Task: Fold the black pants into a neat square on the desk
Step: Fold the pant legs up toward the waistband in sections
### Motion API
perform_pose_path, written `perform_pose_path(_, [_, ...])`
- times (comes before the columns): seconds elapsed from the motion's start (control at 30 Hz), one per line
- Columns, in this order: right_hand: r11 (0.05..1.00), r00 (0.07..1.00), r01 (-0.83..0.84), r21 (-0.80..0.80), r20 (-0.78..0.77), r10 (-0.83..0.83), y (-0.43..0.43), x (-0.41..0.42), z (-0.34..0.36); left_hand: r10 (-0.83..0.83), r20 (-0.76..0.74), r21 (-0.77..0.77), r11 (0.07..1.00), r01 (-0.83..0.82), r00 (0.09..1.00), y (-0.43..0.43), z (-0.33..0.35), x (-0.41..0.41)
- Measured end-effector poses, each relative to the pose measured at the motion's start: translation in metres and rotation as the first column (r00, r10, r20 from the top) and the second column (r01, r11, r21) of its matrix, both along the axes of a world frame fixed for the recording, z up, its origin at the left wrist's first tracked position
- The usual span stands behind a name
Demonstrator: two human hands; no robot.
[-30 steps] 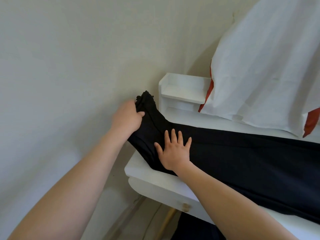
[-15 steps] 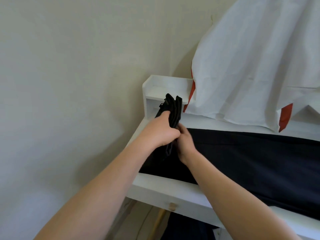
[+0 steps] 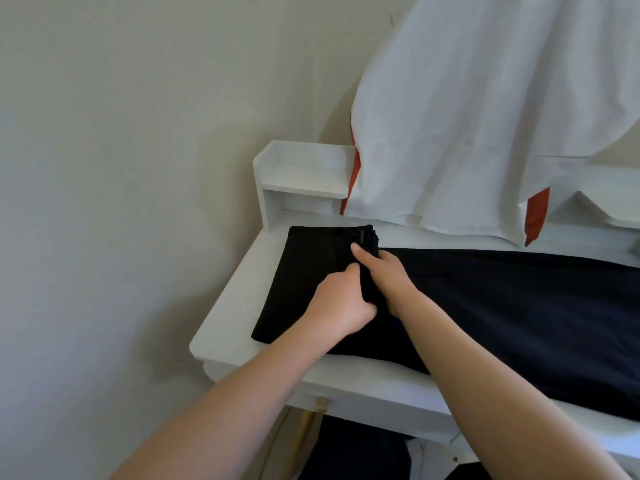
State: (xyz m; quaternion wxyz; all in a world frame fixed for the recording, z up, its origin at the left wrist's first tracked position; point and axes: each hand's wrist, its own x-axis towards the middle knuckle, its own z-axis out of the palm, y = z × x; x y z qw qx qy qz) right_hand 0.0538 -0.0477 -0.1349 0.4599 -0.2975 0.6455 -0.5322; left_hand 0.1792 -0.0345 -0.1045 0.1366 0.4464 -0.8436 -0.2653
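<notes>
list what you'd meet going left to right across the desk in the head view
bare desk corner → folded end of the black pants → left hand → right hand → unfolded stretch of the pants

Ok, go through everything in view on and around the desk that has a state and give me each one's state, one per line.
black pants: left end folded over into a flat panel, rest spread unfolded to the right
left hand: on the fold, pinching fabric
right hand: on the fold's edge, gripping fabric
white cloth: hanging, draped over the desk's back
desk: pants lying on it
shelf: nothing visible on it
</notes>
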Motion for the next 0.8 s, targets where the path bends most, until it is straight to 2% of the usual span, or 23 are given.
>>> perform_pose_path(0.1, [0.998, 0.997, 0.055, 0.023, -0.064, -0.053, -0.002, -0.004, -0.004, -0.005, -0.102, 0.059, 0.998, 0.011, 0.995, -0.003, -0.002, 0.000])
perform_pose_path(0.17, [0.999, 0.999, 0.031, 0.037, -0.017, -0.030, -0.003, -0.009, -0.004, 0.047, -0.160, -0.132, 0.989, -0.068, 0.986, -0.016, -0.001, 0.005])
perform_pose_path(0.23, [0.998, 0.999, 0.027, 0.065, 0.019, -0.028, -0.004, -0.013, -0.005, 0.085, -0.103, -0.373, 0.920, -0.118, 0.991, -0.034, -0.003, 0.012])
perform_pose_path(0.27, [0.996, 0.999, 0.035, 0.077, 0.015, -0.036, -0.004, -0.015, -0.006, 0.091, -0.030, -0.431, 0.897, -0.095, 0.995, -0.043, -0.006, 0.016])
perform_pose_path(0.37, [0.994, 0.997, 0.069, 0.081, -0.037, -0.066, -0.005, -0.013, -0.009, 0.051, 0.224, -0.364, 0.931, 0.035, 0.973, -0.061, -0.017, 0.026])
perform_pose_path(0.43, [0.990, 0.992, 0.121, 0.078, -0.039, -0.119, -0.004, -0.012, -0.010, 0.011, 0.295, -0.292, 0.953, 0.079, 0.955, -0.065, -0.024, 0.029])
perform_pose_path(0.57, [0.968, 0.968, 0.215, 0.127, 0.107, -0.229, 0.002, -0.017, -0.010, -0.033, 0.314, -0.264, 0.957, 0.120, 0.949, -0.061, -0.036, 0.023])
perform_pose_path(0.67, [0.963, 0.939, 0.211, 0.166, 0.241, -0.247, 0.007, -0.022, -0.006, -0.034, 0.313, -0.264, 0.957, 0.121, 0.949, -0.056, -0.044, 0.015])
perform_pose_path(0.73, [0.971, 0.959, 0.197, 0.136, 0.178, -0.219, 0.007, -0.024, -0.007, -0.025, 0.311, -0.263, 0.958, 0.111, 0.950, -0.054, -0.049, 0.012])
perform_pose_path(0.8, [0.968, 0.971, 0.233, 0.091, 0.027, -0.236, 0.008, -0.023, -0.009, -0.013, 0.330, -0.280, 0.954, 0.111, 0.944, -0.053, -0.056, 0.012])
